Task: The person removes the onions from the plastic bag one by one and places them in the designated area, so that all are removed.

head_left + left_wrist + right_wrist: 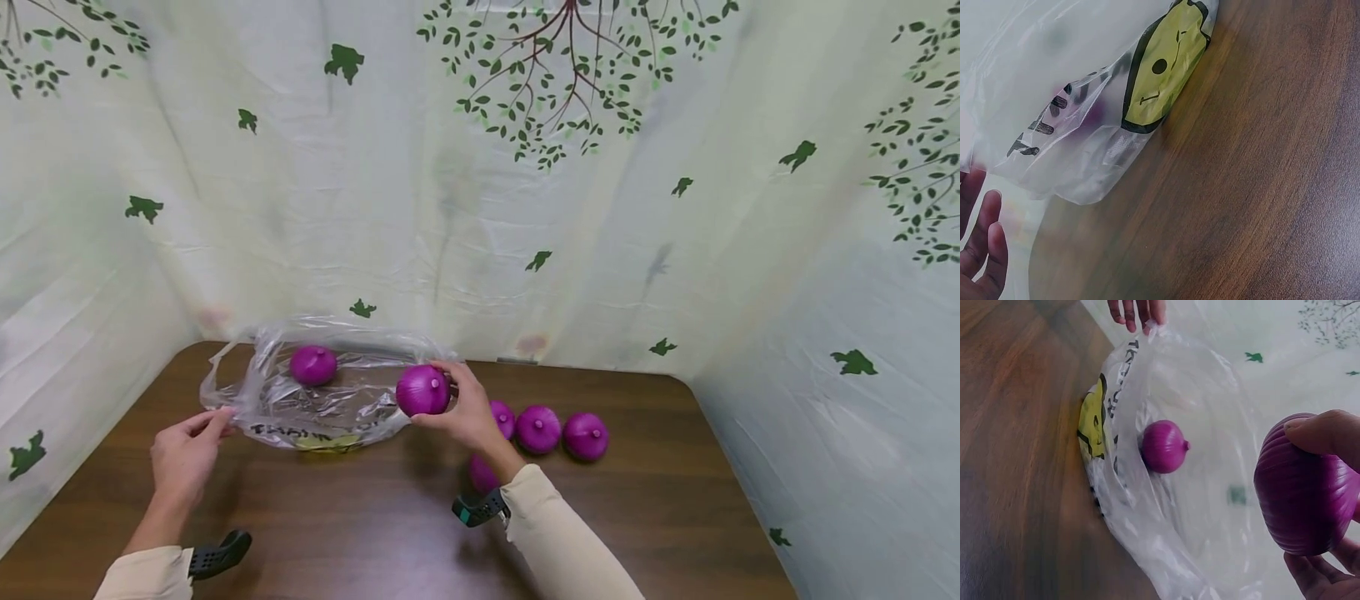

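My left hand (183, 454) pinches the left edge of a clear plastic bag (262, 392). The bag lies with its opening spread on the table, and black print and a yellow figure (1163, 72) show on its near side. Inside it, toward the left, rests one red onion (313, 366), seen also in the right wrist view. My right hand (468, 412) grips another red onion (418, 390) between thumb and fingers, at the bag's right end. In the right wrist view this held onion (1300, 494) appears beside the bag's opening.
Several more red onions (538, 429) sit on the brown wooden table (360, 525) right of the bag, two partly hidden by my right hand and wrist. A pale curtain (420, 183) with leaf prints hangs along the table's back and sides.
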Tool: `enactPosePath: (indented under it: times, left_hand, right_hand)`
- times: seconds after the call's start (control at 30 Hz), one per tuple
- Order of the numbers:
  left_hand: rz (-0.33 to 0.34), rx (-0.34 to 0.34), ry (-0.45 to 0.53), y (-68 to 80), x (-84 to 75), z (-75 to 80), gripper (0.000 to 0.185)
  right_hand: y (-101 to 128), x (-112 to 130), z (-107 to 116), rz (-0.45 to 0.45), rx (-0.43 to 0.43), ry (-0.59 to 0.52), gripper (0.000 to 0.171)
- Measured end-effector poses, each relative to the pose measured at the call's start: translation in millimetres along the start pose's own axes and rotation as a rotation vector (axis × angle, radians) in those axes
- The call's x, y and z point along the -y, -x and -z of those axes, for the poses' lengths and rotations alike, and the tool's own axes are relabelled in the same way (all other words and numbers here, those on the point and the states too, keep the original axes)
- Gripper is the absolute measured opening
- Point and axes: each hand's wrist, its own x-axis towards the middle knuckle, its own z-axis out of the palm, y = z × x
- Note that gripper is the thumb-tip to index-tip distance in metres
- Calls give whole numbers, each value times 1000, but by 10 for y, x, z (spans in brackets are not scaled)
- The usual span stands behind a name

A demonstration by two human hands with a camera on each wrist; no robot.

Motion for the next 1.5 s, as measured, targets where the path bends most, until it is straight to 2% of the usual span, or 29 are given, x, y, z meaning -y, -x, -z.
enactPosePath:
  times: [0.2, 0.33, 0.6, 0.83, 1.0, 1.37, 1.5]
  left_hand:
    - [1, -7, 6, 2, -7, 3, 64]
    - [6, -4, 11, -10, -1, -11, 65]
    - [11, 2, 11, -22, 42, -19, 67]
    - [18, -9, 11, -31, 58, -33, 66]
    - [14, -16, 18, -37, 67, -35, 66]
    - [-3, -9, 20, -39, 67, -27, 65]
    - [-12, -8, 15, -31, 50, -48, 65]
  right_hand:
    - [129, -16, 137, 20, -4, -66, 75]
    - [223, 2, 241, 10, -8, -53, 76]
    - [476, 355, 513, -2, -19, -18, 70]
    - [556, -84, 534, -1, -31, -4, 78]
    - [653, -210, 608, 27, -48, -6, 77]
    - [823, -295, 753, -68, -90, -78, 75]
    - [912, -176, 803, -57, -118, -37, 74]
